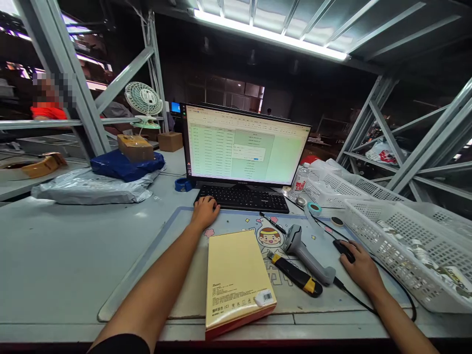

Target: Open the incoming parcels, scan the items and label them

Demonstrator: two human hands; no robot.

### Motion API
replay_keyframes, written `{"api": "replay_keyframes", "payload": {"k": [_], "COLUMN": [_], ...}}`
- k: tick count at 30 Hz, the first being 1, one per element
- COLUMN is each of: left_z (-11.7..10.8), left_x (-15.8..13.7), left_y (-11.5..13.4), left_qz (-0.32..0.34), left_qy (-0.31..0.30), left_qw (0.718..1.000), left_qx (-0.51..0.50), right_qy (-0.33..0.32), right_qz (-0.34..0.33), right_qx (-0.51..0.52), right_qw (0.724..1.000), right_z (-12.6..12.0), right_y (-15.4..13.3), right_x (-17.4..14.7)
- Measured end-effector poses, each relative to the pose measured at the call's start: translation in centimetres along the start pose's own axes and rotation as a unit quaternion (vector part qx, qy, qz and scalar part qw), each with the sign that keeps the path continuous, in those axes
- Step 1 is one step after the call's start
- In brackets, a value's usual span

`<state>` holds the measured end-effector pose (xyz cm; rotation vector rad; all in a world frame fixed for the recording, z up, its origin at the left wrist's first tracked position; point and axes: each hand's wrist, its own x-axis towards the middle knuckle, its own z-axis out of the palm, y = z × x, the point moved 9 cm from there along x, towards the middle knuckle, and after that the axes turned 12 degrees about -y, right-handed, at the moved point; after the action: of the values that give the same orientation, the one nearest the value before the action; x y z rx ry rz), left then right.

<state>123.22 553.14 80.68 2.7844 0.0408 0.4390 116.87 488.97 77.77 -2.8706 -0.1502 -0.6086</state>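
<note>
My left hand (205, 211) rests on the left end of the black keyboard (243, 197), fingers spread over the keys. On the right, my right hand (357, 261) is wrapped over a black computer mouse (343, 250). The monitor (239, 147) behind the keyboard shows a spreadsheet-like page with a small dialog box. Between my arms a yellow box (236, 275) lies flat, printed with text and bearing a barcode label. Beside it are a black and yellow utility knife (295, 275), a grey barcode scanner (309, 255) and a black pen (273, 222).
White plastic baskets (398, 246) with small items line the right side. At left lie a silver-grey parcel (96, 187), a blue parcel (125, 164) and a small carton (135, 147). A fan (143, 98) stands behind. Tape rolls (314, 209) and a bottle (300, 177) sit near the monitor.
</note>
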Motion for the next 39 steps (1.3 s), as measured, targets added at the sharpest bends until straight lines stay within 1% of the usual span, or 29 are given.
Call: {"api": "replay_keyframes", "payload": {"k": [3,8,13,22,28,32,34,35,37,38,39], "left_z": [0.0,0.0,-0.2,-0.3,-0.6,-1.0,-2.1,-3.1,-6.2,-8.2,-10.3], "left_x": [-0.1,-0.1,-0.2,-0.4,-0.5,-1.0,-0.9,-0.8,-0.7,-0.9,-1.2], "left_y": [0.1,0.1,0.3,0.4,0.5,0.5,0.8,1.1,2.4,3.5,5.1], "left_qz": [-0.001,-0.004,-0.005,-0.008,-0.002,0.005,0.007,0.007,0.007,0.014,0.037], "left_qy": [-0.001,-0.005,-0.008,-0.006,0.007,0.026,0.047,0.065,0.107,0.126,0.135], "left_qw": [1.0,1.0,1.0,1.0,0.998,0.994,0.989,0.984,0.972,0.966,0.957], "left_qx": [-0.002,-0.006,-0.009,-0.021,-0.055,-0.106,-0.142,-0.163,-0.207,-0.227,-0.256], "right_qy": [0.005,-0.013,0.005,0.009,0.01,0.011,0.006,0.002,-0.004,-0.005,-0.005], "right_qz": [-0.019,-0.022,-0.048,-0.04,-0.038,-0.041,-0.037,-0.033,-0.026,-0.023,-0.018], "right_qx": [0.003,-0.008,-0.013,-0.025,-0.03,-0.028,-0.026,-0.025,-0.023,-0.023,-0.026], "right_qw": [1.0,1.0,0.999,0.999,0.999,0.999,0.999,0.999,0.999,0.999,0.999], "right_z": [-0.2,0.0,0.0,-0.5,-0.6,-0.7,-0.6,-0.5,-0.3,-0.1,0.0], "right_y": [-0.3,-0.1,-0.2,-0.5,-0.7,-0.8,-0.6,-0.5,-0.3,-0.2,-0.1], "right_x": [-0.1,-0.2,-0.3,-0.5,-0.5,-0.5,-0.5,-0.4,-0.4,-0.4,-0.4]}}
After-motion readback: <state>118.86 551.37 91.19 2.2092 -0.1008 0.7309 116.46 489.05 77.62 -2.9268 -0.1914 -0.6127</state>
